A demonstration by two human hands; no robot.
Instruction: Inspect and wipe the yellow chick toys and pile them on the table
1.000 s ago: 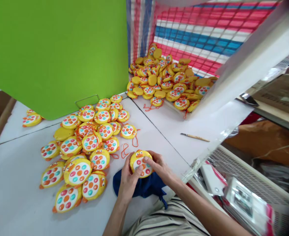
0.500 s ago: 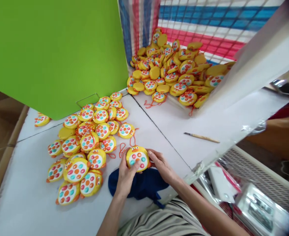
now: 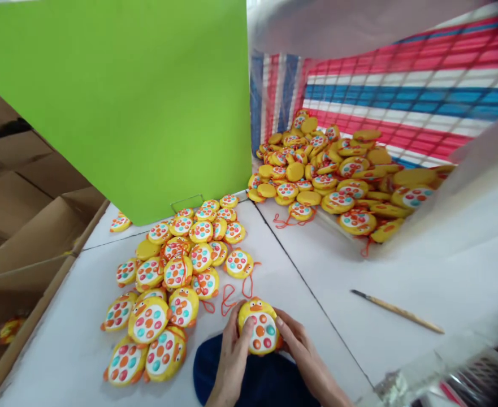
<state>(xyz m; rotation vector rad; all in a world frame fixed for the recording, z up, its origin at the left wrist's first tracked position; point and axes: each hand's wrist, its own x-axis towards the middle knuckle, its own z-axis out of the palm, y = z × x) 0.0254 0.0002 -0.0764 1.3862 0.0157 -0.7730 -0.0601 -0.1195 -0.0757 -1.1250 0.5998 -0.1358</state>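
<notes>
A yellow duck toy (image 3: 258, 328) with a white belly and coloured dots faces up between both hands, its head pointing away from me. My left hand (image 3: 234, 353) grips its left side, thumb over the belly. On the right edge of the same toy, my right hand (image 3: 302, 350) closes with thumb and fingers. A dark blue cloth (image 3: 274, 381) lies beneath the hands. Similar duck toys (image 3: 149, 319) with orange cords are grouped on the white table (image 3: 70, 339) to the left.
More duck toys (image 3: 327, 175) are heaped at the back right before striped sheeting (image 3: 401, 99). A green board (image 3: 147, 102) stands at the back left. A thin brush (image 3: 397, 311) lies on the right. Cardboard boxes (image 3: 40, 169) are at the far left.
The camera view has shifted, so the table's contents appear lower and farther right. The duck toy remains between both hands, and the right thumb now rests nearer its dotted face.
</notes>
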